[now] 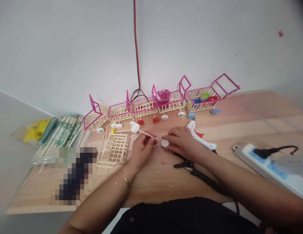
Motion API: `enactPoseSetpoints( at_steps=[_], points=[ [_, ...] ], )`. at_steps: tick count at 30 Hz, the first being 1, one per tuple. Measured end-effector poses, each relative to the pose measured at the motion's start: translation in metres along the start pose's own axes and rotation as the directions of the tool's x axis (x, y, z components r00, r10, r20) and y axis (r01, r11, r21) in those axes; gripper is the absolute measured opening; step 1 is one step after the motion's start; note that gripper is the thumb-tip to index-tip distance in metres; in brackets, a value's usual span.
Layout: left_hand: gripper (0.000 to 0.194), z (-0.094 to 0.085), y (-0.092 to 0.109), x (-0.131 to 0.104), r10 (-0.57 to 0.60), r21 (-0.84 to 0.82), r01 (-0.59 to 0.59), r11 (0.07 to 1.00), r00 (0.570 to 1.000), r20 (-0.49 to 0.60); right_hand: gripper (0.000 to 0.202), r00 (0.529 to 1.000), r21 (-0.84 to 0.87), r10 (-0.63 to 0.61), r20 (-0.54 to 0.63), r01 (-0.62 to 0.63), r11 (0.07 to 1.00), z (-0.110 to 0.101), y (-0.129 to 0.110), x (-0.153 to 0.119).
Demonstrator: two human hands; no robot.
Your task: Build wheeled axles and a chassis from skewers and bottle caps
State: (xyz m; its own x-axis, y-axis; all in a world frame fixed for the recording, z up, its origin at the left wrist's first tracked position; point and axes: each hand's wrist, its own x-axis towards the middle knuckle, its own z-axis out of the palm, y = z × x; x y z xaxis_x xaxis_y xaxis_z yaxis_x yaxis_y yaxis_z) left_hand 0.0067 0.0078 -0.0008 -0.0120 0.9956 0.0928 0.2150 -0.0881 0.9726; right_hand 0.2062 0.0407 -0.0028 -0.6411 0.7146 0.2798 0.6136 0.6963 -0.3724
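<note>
My left hand (141,149) pinches a thin wooden stick (146,133) with a white bottle cap (135,127) fixed on its far end. My right hand (183,141) holds a second white bottle cap (165,143) between its fingertips, close to the near end of the stick. Both hands hover just above the wooden table (166,175). A white hot glue gun (200,138) lies right behind my right hand. A small cart frame of wooden sticks (116,148) lies left of my left hand.
A row of stick carts with pink frames (161,102) and cap wheels stands along the wall. Chopstick packets (65,131) lie at the left. A power strip (270,165) with a black plug sits at the right. Black pliers (184,164) lie under my right wrist.
</note>
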Motion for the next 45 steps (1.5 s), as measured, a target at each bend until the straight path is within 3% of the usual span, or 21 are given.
enactPoseSetpoints(
  at_steps=[2, 5, 8, 14, 19, 21, 24, 26, 29, 32, 36, 39, 42, 45],
  points=[
    [0.02, 0.0, -0.001, 0.0, 0.023, 0.035, -0.023, 0.999, 1.0, 0.006, 0.034, 1.0, -0.039, -0.021, 0.022, 0.022, 0.999, -0.003, -0.003, 0.001],
    [0.018, 0.001, -0.002, 0.0, 0.055, 0.092, -0.058, 0.994, 0.998, 0.03, 0.032, 1.0, 0.073, -0.008, -0.009, 0.009, 0.997, -0.018, -0.002, 0.0],
    [0.015, 0.0, -0.003, -0.001, 0.094, 0.144, -0.1, 0.985, 0.994, 0.046, 0.019, 0.985, 0.153, 0.165, -0.051, -0.155, 0.976, -0.043, 0.002, -0.007],
    [0.015, -0.001, -0.003, -0.003, 0.131, 0.16, -0.14, 0.977, 0.989, 0.068, 0.016, 0.939, -0.032, 0.342, 0.02, -0.341, 0.939, -0.081, -0.002, -0.032],
    [0.015, 0.0, -0.004, -0.003, 0.15, 0.154, -0.159, 0.975, 0.986, 0.07, 0.018, 0.927, 0.041, 0.3, 0.225, -0.317, 0.948, -0.077, -0.006, -0.05],
    [0.014, 0.0, -0.005, -0.003, 0.156, 0.166, -0.166, 0.972, 0.985, 0.069, 0.019, 0.913, 0.029, 0.353, 0.202, -0.366, 0.93, -0.074, -0.001, -0.055],
    [0.013, 0.0, -0.006, -0.002, 0.169, 0.182, -0.179, 0.967, 0.983, 0.07, 0.027, 0.875, -0.093, 0.484, 0.024, -0.48, 0.872, -0.072, 0.013, -0.059],
    [0.013, 0.0, -0.007, -0.002, 0.176, 0.183, -0.186, 0.965, 0.982, 0.069, 0.033, 0.863, -0.179, 0.505, -0.016, -0.5, 0.847, -0.07, 0.025, -0.06],
    [0.013, 0.001, -0.007, -0.002, 0.184, 0.183, -0.193, 0.964, 0.981, 0.064, 0.042, 0.864, -0.233, 0.501, 0.054, -0.477, 0.848, -0.061, 0.035, -0.058],
    [0.012, 0.001, -0.007, -0.002, 0.195, 0.193, -0.205, 0.96, 0.978, 0.071, 0.037, 0.832, -0.231, 0.538, 0.131, -0.503, 0.833, -0.049, 0.037, -0.052],
    [0.012, 0.0, -0.007, -0.003, 0.193, 0.206, -0.204, 0.957, 0.979, 0.071, 0.032, 0.831, -0.272, 0.546, 0.106, -0.504, 0.82, -0.045, 0.03, -0.048],
    [0.012, 0.0, -0.007, -0.002, 0.185, 0.193, -0.195, 0.962, 0.98, 0.067, 0.031, 0.829, -0.137, 0.554, 0.079, -0.541, 0.829, -0.063, 0.022, -0.05],
    [0.012, 0.001, -0.008, -0.002, 0.191, 0.175, -0.201, 0.964, 0.979, 0.072, 0.029, 0.83, 0.2, 0.55, 0.093, -0.557, 0.806, -0.083, 0.015, -0.053],
    [0.012, 0.003, -0.009, -0.001, 0.195, 0.165, -0.204, 0.965, 0.978, 0.072, 0.03, 0.859, 0.516, 0.512, 0.021, -0.447, 0.73, -0.086, 0.012, -0.051]
  ],
)
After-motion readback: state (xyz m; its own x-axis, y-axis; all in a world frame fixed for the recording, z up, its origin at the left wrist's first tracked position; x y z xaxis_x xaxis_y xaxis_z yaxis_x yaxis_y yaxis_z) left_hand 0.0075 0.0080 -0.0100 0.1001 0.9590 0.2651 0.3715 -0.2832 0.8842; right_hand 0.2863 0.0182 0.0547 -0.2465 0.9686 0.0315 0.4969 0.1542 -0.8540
